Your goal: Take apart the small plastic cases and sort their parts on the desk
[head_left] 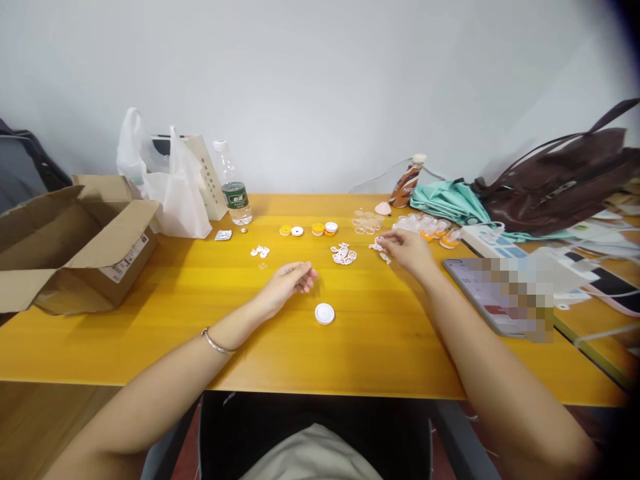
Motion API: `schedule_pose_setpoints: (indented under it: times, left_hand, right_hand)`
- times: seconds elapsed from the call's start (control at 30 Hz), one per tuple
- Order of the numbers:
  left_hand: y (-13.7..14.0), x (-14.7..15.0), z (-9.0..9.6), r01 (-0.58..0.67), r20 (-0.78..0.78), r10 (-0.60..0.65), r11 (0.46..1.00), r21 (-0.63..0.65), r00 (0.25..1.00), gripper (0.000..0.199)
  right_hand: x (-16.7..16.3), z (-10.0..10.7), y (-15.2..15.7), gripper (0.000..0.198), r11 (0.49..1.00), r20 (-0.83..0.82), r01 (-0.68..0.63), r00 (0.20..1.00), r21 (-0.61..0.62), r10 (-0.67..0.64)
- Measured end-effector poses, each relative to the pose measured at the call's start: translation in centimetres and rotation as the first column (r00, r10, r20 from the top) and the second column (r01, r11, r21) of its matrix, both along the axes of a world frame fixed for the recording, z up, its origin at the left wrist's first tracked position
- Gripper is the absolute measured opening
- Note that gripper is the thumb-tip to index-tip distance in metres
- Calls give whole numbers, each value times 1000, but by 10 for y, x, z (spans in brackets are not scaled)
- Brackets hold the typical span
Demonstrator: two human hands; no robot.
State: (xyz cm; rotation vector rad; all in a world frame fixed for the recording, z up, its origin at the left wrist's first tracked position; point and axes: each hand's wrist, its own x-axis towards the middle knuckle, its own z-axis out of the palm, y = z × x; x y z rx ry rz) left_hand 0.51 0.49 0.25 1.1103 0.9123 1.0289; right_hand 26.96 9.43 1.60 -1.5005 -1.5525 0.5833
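My right hand [409, 252] reaches to a small group of white openwork plastic pieces [384, 258], its thumb and fingertips pinched at one of them. Over the table, left of centre, my left hand [287, 285] hovers with loosely curled fingers and nothing visible in them. Just to its lower right lies a round white disc-shaped part [325, 314], flat on the table. Between the hands and farther back is a pile of white openwork pieces [343, 255]. Small white round parts [260, 252] and tiny pieces [263, 266] lie to the left.
Yellow and white round parts [317, 230], clear rings [367, 222] and clear domed parts [420, 224] line the back of the table. A cardboard box [120, 260] and water bottle [236, 193] stand left. A tablet [480, 297], brown bag [555, 187] and drink bottle [407, 181] are right.
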Motion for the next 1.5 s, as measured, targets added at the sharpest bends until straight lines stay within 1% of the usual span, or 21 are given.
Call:
schedule_pose_setpoints:
  times: [0.07, 0.17, 0.23, 0.43, 0.57, 0.63, 0.67, 0.73, 0.77, 0.8, 0.83, 0.9, 0.93, 0.97, 1.0, 1.07, 1.13, 1.27, 1.37, 1.43, 1.5]
  left_hand:
    - [0, 1, -2, 17, -32, -16, 999, 33, 999, 32]
    - [0, 1, -4, 44, -73, -39, 996, 72, 997, 31]
    - [1, 0, -4, 53, -86, -46, 995, 83, 995, 30]
    - [0, 1, -2, 58, -135, -43, 992, 110, 990, 29]
    - [-2, 1, 5, 83, -257, -36, 981, 173, 966, 30]
    - [-4, -2, 9, 139, -358, -46, 962, 237, 933, 30]
    - [-6, -4, 11, 196, -420, -71, 945, 261, 905, 29]
    - [-9, -9, 12, 340, -551, -136, 895, 288, 823, 32]
    - [-11, -11, 12, 410, -612, -160, 864, 293, 774, 38]
    - [-13, -13, 11, 468, -667, -169, 831, 300, 726, 44]
    - [-14, -13, 10, 509, -712, -157, 803, 311, 684, 48]
    - [-17, -12, 8, 545, -767, -110, 766, 340, 633, 47]
    - [-17, -11, 6, 553, -781, -92, 758, 347, 617, 44]
    - [-17, -9, 5, 552, -789, -75, 755, 354, 610, 41]
    - [-17, -7, 4, 550, -794, -64, 754, 358, 605, 38]
    - [-16, -4, 2, 541, -800, -45, 760, 361, 598, 35]
    - [-15, -2, 1, 520, -807, -16, 772, 366, 591, 33]
    - [-13, -1, -1, 492, -803, 29, 776, 393, 596, 29]
    - [-13, -1, -1, 494, -800, 31, 772, 401, 600, 26]
    - [-13, -1, -2, 501, -798, 12, 772, 390, 602, 27]
    - [-13, -2, -4, 511, -789, -20, 773, 377, 614, 28]
  right_hand:
    - [13, -7, 8, 12, 996, 109, 46, 993, -82, -36]
    - [18, -18, 11, 12, 991, 198, 1, 980, -137, 27]
    - [16, -23, 12, 13, 992, 235, -15, 971, -122, 43]
    - [18, -25, 15, 12, 998, 301, 40, 953, -52, -23]
    - [14, -20, 12, 16, 996, 271, 84, 959, 23, -87]
    - [6, -14, 7, 18, 994, 222, 66, 971, 82, -83]
    - [0, -10, 3, 20, 995, 201, 29, 978, 97, -48]
    - [-12, -4, -8, 26, 991, 173, -109, 981, 84, 93]
    - [-19, -1, -15, 29, 978, 166, -201, 968, 57, 190]
    - [-26, 2, -23, 31, 951, 160, -308, 940, 18, 301]
    - [-32, 3, -31, 32, 908, 154, -418, 896, -29, 417]
    - [-45, 6, -48, 33, 776, 137, -617, 764, -129, 630]
    - [-52, 7, -57, 34, 707, 137, -686, 694, -174, 707]
    - [-57, 7, -65, 37, 649, 149, -732, 632, -207, 761]
    - [-62, 7, -71, 40, 606, 170, -762, 582, -228, 795]
    - [-71, 7, -81, 42, 555, 212, -794, 515, -246, 831]
    - [-75, 5, -85, 39, 538, 216, -805, 495, -249, 842]
    - [-75, 1, -82, 31, 541, 176, -803, 512, -248, 841]
    - [-72, 2, -81, 26, 540, 166, -809, 514, -234, 842]
    - [-70, 4, -82, 25, 551, 157, -813, 529, -188, 834]
    - [-69, 7, -81, 25, 586, 149, -804, 571, -96, 807]
